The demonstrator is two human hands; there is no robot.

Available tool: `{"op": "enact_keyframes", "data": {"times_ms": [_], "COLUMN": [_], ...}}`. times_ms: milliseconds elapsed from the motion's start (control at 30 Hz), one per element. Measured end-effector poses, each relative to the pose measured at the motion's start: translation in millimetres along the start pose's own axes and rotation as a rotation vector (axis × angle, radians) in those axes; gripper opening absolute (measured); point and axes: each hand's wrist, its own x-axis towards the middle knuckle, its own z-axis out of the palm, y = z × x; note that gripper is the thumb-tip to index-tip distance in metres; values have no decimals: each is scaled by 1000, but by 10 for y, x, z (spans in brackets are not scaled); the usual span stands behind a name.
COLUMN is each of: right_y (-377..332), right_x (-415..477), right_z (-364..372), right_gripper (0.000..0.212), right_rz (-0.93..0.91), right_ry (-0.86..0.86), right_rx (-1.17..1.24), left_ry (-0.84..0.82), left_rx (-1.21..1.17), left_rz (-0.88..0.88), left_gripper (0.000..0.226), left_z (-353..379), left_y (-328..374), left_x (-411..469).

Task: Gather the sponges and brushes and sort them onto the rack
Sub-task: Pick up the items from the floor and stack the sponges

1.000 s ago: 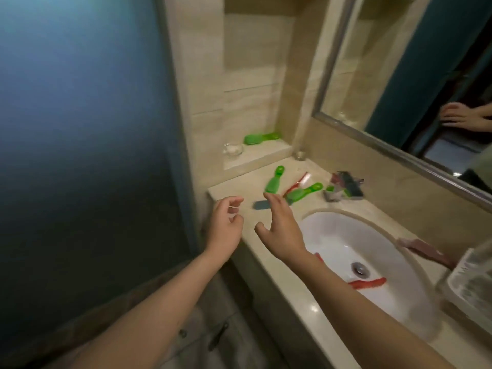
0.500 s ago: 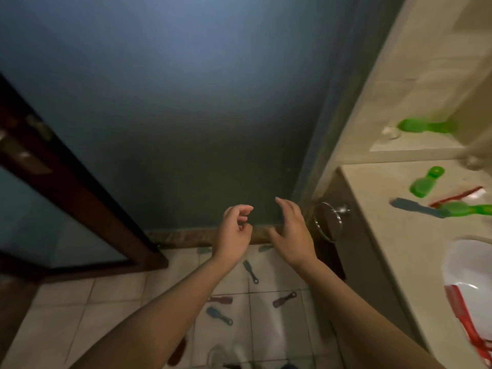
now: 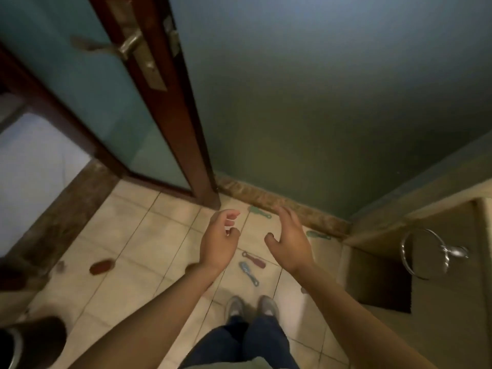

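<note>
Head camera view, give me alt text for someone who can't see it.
Two empty hands, left hand and right hand, hover open above a tiled floor where small brushes lie: a blue brush beside a dark red brush, and a green brush near the skirting.

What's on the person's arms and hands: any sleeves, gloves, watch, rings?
Nothing worn. The left hand and right hand have no gloves, and no rings can be made out. The left forearm and right forearm are uncovered to the frame's edge: no sleeves, watch or bands in view. Lower down are dark blue trousers and grey shoes.
</note>
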Motion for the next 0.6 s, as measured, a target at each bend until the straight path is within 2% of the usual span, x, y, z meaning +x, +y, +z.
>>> {"op": "enact_keyframes", "data": {"times_ms": [133,333,600], "right_y": [-28,-10,411], "right_x": [198,525,901], "right_z": [348,956,1878], "right_gripper": [66,64,59], "right_rz": [-79,-178,-265], "right_ry": [-157,-354,-484], "right_rx": [-17,-43,-57], "left_ry": [96,241,274], "left_rx": [-18,4,78], "left_rz": [-124,-319,-395], "left_gripper": [37,38,49], "left_z": [-120,-209,108], "left_y": [-364,-960,-1914], "left_x": [-68,-148,-23]}}
